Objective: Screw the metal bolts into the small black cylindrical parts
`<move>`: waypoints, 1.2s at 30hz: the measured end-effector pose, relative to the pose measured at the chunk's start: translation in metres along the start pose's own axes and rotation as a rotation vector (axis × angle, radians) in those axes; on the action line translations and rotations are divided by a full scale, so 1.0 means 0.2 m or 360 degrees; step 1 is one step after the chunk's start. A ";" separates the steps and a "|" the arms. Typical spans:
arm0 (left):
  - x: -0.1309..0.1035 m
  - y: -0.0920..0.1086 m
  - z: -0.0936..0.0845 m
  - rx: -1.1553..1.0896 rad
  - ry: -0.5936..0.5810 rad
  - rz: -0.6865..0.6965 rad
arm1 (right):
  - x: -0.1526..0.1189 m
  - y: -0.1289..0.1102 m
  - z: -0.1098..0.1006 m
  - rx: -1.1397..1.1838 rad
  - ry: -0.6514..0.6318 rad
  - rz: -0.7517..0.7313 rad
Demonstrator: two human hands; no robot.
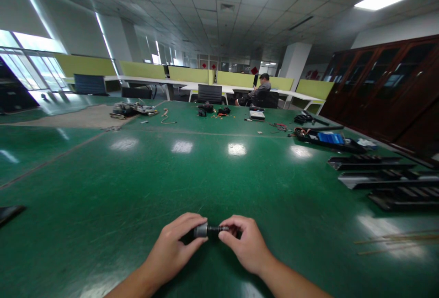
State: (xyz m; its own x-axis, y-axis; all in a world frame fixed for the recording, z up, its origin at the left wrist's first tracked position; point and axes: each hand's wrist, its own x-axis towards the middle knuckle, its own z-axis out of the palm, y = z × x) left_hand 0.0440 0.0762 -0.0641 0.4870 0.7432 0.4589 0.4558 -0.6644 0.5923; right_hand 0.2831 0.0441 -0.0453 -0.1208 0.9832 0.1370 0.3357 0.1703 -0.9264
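Observation:
Near the front of the green table [192,179], both hands grip one small metal part with a thin dark shaft [213,229]. My left hand [176,238] is closed around its wider grey cylinder end [201,230], thumb below and fingers above. At the shaft's other end, my right hand [245,243] pinches it between thumb and fingertips. The part lies roughly level, just above or on the tabletop; I cannot tell which. Its exact kind is too small to make out, and the fingers cover both ends.
On the right lie several black metal channels [380,179], thin rods [394,241] and a black tray with blue contents [331,138]. A dark flat object [10,213] sits at the left edge. Parts and tools [132,108] line the far side. A person [263,88] sits beyond.

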 end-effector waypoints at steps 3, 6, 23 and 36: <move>0.00 0.00 0.00 -0.0010 0.0011 0.0006 | 0.00 0.00 0.00 -0.0008 0.0016 -0.0009; 0.00 0.00 0.00 0.0001 0.0012 -0.0010 | 0.00 0.01 0.00 0.0001 0.0033 -0.0011; 0.01 -0.02 -0.02 -0.0008 0.0030 -0.0003 | 0.00 0.02 0.00 0.0047 0.0058 0.0013; 0.02 -0.01 -0.05 -0.0013 0.0060 -0.0015 | 0.00 0.01 0.00 0.0063 0.0073 0.0021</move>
State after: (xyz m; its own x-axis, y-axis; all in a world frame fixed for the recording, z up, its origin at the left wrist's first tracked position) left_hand 0.0381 0.0816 -0.0576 0.4539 0.7521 0.4777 0.4544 -0.6566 0.6020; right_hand 0.2843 0.0446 -0.0475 -0.0732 0.9875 0.1397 0.2997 0.1554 -0.9413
